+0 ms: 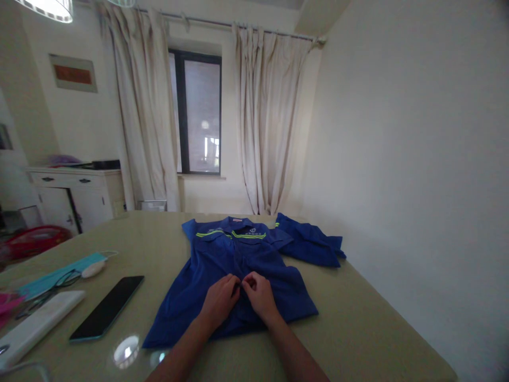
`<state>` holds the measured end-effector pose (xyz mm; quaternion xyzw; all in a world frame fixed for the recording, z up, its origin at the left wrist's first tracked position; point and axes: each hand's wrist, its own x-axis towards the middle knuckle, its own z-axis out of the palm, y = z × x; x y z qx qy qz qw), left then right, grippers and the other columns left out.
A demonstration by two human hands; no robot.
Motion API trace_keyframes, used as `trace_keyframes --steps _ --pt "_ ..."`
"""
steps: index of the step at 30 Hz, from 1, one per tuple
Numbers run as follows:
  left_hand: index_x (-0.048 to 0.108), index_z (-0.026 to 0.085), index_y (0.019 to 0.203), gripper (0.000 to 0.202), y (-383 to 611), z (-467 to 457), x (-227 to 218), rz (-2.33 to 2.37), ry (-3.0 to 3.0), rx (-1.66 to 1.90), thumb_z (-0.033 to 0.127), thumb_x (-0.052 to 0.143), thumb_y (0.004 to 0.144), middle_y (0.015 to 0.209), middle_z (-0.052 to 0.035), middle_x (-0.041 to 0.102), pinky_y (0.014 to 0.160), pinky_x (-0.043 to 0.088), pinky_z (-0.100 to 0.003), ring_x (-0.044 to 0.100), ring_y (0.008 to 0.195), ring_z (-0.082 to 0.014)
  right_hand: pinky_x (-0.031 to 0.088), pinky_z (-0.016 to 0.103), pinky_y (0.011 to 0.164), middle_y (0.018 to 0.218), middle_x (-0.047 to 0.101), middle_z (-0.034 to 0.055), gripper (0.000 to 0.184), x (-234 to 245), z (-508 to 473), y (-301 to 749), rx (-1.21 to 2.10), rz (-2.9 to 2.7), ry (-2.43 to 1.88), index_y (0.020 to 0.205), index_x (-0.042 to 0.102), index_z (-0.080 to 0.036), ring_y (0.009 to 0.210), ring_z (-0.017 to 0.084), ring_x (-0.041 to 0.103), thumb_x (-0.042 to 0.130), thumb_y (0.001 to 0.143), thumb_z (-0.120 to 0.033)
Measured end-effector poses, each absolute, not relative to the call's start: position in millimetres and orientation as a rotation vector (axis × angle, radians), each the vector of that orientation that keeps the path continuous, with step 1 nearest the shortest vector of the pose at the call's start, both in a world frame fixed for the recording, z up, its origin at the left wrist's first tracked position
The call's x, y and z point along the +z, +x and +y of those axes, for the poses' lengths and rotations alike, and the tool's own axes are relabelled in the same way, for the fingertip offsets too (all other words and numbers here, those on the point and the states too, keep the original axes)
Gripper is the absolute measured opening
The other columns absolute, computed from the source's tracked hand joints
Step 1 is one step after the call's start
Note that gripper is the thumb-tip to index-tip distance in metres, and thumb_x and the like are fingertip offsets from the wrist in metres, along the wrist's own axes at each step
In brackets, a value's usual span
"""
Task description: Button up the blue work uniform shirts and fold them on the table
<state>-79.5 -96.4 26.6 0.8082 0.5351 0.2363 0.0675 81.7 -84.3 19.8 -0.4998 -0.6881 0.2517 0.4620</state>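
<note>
A blue work shirt [214, 260] with yellow-green stripes across the chest lies spread on the table, its collar at the far side. Over its lower front, my left hand [222, 297] pinches the cloth by the front opening. My right hand [258, 294] does the same just beside it, fingertips nearly meeting the left ones. Whether a button sits between the fingers is too small to make out. Another blue garment [310, 241], also with a yellow-green stripe, lies folded or crumpled at the shirt's far right, touching it or close to it.
The pale table [382, 318] runs along a white wall on the right. At its left lie a black phone [109, 307], a white power bank [42, 323], a light blue face mask [61, 276] and a small white oval object [93, 269]. A cable lies among them.
</note>
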Motion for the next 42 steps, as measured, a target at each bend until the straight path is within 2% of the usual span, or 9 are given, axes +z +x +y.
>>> trace_keyframes --steps 7,14,18,20,25,28,30,34,42 --pt "0.062 0.022 0.099 0.024 -81.9 -92.0 28.1 1.627 2.399 0.764 0.026 0.038 0.101 0.099 -0.0044 0.07 0.088 0.046 -0.03 0.066 0.095 -0.0192 0.048 0.026 0.079 0.089 0.076 0.0053 0.019 19.3 -92.8 78.7 0.498 -1.82 -1.22 0.089 0.074 -0.02 0.085 0.019 0.07 0.055 0.092 -0.018" --pt "0.052 0.007 0.142 0.049 -82.8 -93.8 5.2 2.154 2.371 0.748 0.019 0.033 0.098 0.143 -0.0205 0.058 0.109 0.042 -0.044 0.054 0.132 -0.0309 0.042 0.026 0.065 0.075 0.074 0.0045 0.036 29.7 -89.4 70.7 0.403 -1.812 -1.473 0.082 0.069 -0.023 0.07 0.02 0.07 0.046 0.103 -0.04" --pt "0.049 0.015 0.15 0.056 -79.1 -105.7 -9.5 2.163 2.42 0.555 0.024 0.038 0.096 0.157 -0.0189 0.046 0.117 0.033 -0.055 0.042 0.145 -0.036 0.045 0.032 0.068 0.087 0.075 0.0116 0.034 47.9 -73.7 48.1 0.26 -1.796 -1.686 0.1 0.067 -0.022 0.082 0.028 0.073 0.056 0.096 -0.054" --pt "0.047 0.019 0.152 0.058 -80.3 -114.7 -13.6 2.171 2.42 0.495 0.025 0.04 0.094 0.159 -0.0177 0.044 0.116 0.032 -0.059 0.04 0.146 -0.0371 0.048 0.034 0.072 0.102 0.074 0.0146 0.031 51.1 -60.7 37.0 0.208 -1.826 -1.716 0.11 0.064 -0.021 0.094 0.03 0.072 0.066 0.089 -0.043" --pt "0.054 0.019 0.146 0.06 -90.5 -130.0 7.8 2.194 2.42 0.29 0.024 0.05 0.087 0.145 -0.0216 0.058 0.1 0.047 -0.055 0.055 0.13 -0.0401 0.047 0.034 0.077 0.102 0.074 0.0143 0.025 33.9 -30.8 34.4 0.482 -1.687 -1.667 0.103 0.068 -0.019 0.094 0.029 0.071 0.06 0.08 -0.011" --pt "0.072 0.018 0.121 0.043 -94.5 -113.6 44.2 2.197 2.345 0.176 0.031 0.039 0.096 0.113 -0.0208 0.071 0.075 0.053 -0.047 0.068 0.098 -0.0372 0.045 0.029 0.073 0.082 0.074 0.007 0.017 23.1 -22.9 44.1 0.701 -1.552 -1.494 0.08 0.069 -0.022 0.082 0.023 0.07 0.055 0.082 -0.014" --pt "0.075 0.016 0.104 0.048 -95.2 -90.4 63.8 2.237 2.253 0.124 0.04 0.033 0.101 0.1 -0.0191 0.072 0.072 0.052 -0.046 0.07 0.088 -0.0355 0.044 0.026 0.068 0.073 0.072 0.0031 0.02 19.4 -19.8 49.0 0.768 -1.534 -1.424 0.073 0.068 -0.022 0.074 0.02 0.067 0.052 0.083 -0.017" --pt "0.07 0.019 0.098 0.029 -94.0 -44.7 61.8 2.029 2.326 0.305 0.03 0.042 0.099 0.105 -0.0124 0.069 0.079 0.048 -0.036 0.067 0.099 -0.0278 0.046 0.025 0.064 0.073 0.072 0.001 0.018 14.0 -12.0 52.8 0.932 -1.44 -1.292 0.076 0.071 -0.02 0.07 0.018 0.065 0.054 0.081 -0.024" --pt "0.063 0.023 0.088 0.01 -117.3 -31.0 28.0 1.368 2.179 0.601 0.025 0.062 0.078 0.088 -0.001 0.065 0.075 0.042 -0.028 0.06 0.084 -0.0208 0.05 0.026 0.06 0.072 0.073 0.0016 0.022 19.8 -13.6 56.7 1.331 -1.219 -1.066 0.086 0.076 -0.019 0.064 0.018 0.065 0.061 0.075 -0.03"
